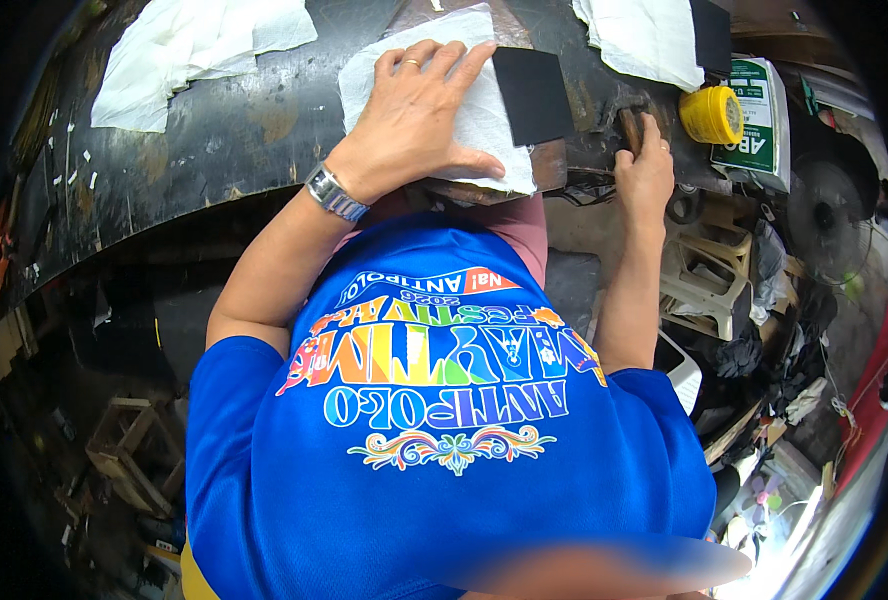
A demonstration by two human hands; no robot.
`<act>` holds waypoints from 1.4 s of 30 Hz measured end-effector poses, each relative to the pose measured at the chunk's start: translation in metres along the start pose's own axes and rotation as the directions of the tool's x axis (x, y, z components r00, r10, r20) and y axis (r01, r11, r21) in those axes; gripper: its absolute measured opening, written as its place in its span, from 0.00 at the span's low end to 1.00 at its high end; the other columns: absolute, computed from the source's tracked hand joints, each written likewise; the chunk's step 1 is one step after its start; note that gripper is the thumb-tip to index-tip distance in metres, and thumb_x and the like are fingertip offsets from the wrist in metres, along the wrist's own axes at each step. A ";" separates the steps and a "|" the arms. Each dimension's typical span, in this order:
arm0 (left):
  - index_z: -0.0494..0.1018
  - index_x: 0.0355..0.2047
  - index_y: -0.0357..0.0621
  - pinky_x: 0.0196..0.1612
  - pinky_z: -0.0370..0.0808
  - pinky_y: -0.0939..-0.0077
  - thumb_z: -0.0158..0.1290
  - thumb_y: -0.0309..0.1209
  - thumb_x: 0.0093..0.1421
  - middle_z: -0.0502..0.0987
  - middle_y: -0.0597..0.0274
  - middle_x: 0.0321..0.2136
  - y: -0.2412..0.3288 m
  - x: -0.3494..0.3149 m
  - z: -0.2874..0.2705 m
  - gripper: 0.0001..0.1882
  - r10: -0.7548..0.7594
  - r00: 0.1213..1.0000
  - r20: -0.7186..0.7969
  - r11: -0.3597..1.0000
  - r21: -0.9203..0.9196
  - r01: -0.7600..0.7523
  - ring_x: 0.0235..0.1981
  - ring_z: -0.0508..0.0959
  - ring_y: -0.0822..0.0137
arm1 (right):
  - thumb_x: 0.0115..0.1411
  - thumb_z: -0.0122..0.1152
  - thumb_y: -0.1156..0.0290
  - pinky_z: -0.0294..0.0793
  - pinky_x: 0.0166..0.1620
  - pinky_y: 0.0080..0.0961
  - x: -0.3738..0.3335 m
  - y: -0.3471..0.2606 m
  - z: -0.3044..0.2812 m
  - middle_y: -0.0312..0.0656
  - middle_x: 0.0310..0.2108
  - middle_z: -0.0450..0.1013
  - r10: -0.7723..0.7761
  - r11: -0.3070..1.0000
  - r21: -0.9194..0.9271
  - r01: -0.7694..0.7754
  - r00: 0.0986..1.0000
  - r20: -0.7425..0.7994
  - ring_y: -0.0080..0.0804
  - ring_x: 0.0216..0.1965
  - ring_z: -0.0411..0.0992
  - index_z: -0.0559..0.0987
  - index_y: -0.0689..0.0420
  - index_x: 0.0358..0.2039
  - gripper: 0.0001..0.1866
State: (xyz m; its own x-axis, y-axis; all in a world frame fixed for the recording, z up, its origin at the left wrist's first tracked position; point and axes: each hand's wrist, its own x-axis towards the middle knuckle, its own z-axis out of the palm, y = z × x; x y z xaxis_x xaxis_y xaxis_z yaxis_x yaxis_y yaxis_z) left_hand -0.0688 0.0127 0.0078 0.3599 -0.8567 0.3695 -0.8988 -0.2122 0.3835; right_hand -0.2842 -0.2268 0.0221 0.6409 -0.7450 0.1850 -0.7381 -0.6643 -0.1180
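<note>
My left hand (pixel 414 110) lies spread over a white sheet of thin, cloth-like material (pixel 369 75), pressing it down with the fingers apart. Under the sheet is a brown wooden board (pixel 549 172) at the table's near edge. From the sheet's right side sticks out a black flat rectangular piece (pixel 534 95). Farther right, my right hand (pixel 648 175) is closed round a dark brown tool (pixel 630 130) that looks like a handle or small block. Its far end blends into the dark tabletop, so its exact kind is hidden.
More white sheets (pixel 204 60) lie on the dark worn table (pixel 254 130) at left, others (pixel 644 40) at far right. A yellow tub (pixel 709 115) stands beside a green-and-white can (pixel 759 130). A fan (pixel 829 195) and plastic stools (pixel 709 270) are at right.
</note>
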 end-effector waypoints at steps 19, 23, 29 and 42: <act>0.63 0.67 0.36 0.73 0.52 0.47 0.66 0.70 0.41 0.65 0.45 0.66 -0.003 -0.011 0.002 0.64 -0.001 1.000 0.005 1.000 0.003 0.001 0.70 0.62 0.48 | 0.66 0.62 0.71 0.81 0.44 0.39 -0.063 -0.080 -0.039 0.55 0.44 0.80 -0.357 0.782 0.552 0.289 0.934 0.016 0.51 0.42 0.82 0.76 0.57 0.59 0.21; 0.63 0.67 0.35 0.73 0.52 0.47 0.65 0.71 0.41 0.65 0.44 0.66 -0.002 -0.011 0.002 0.64 -0.012 0.999 0.031 1.000 0.005 0.012 0.70 0.61 0.48 | 0.68 0.59 0.66 0.79 0.43 0.46 -0.042 -0.090 -0.031 0.55 0.44 0.79 -0.382 0.856 0.410 0.316 0.920 0.089 0.57 0.41 0.80 0.75 0.58 0.58 0.20; 0.62 0.68 0.34 0.73 0.51 0.47 0.65 0.72 0.41 0.64 0.44 0.66 -0.003 -0.011 0.004 0.65 -0.009 1.000 0.029 1.000 0.008 0.009 0.71 0.61 0.49 | 0.69 0.57 0.62 0.77 0.44 0.53 0.010 -0.123 -0.004 0.58 0.36 0.80 -0.377 0.844 0.413 0.343 0.926 0.002 0.64 0.40 0.78 0.76 0.58 0.55 0.19; 0.60 0.68 0.31 0.74 0.50 0.48 0.64 0.72 0.42 0.63 0.43 0.67 -0.002 -0.012 0.006 0.67 -0.016 0.999 0.031 1.000 0.027 0.015 0.71 0.59 0.49 | 0.68 0.59 0.63 0.77 0.43 0.50 0.011 -0.124 -0.012 0.56 0.39 0.80 -0.348 0.843 0.418 0.338 0.936 -0.055 0.61 0.41 0.78 0.79 0.58 0.47 0.14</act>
State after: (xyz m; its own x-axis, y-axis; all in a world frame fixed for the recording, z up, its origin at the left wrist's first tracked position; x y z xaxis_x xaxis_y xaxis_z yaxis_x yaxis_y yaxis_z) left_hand -0.0725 0.0206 -0.0027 0.3662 -0.8674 0.3370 -0.8999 -0.2378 0.3656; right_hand -0.1884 -0.1515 0.0509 0.8454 -0.4624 0.2675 -0.3173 -0.8375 -0.4449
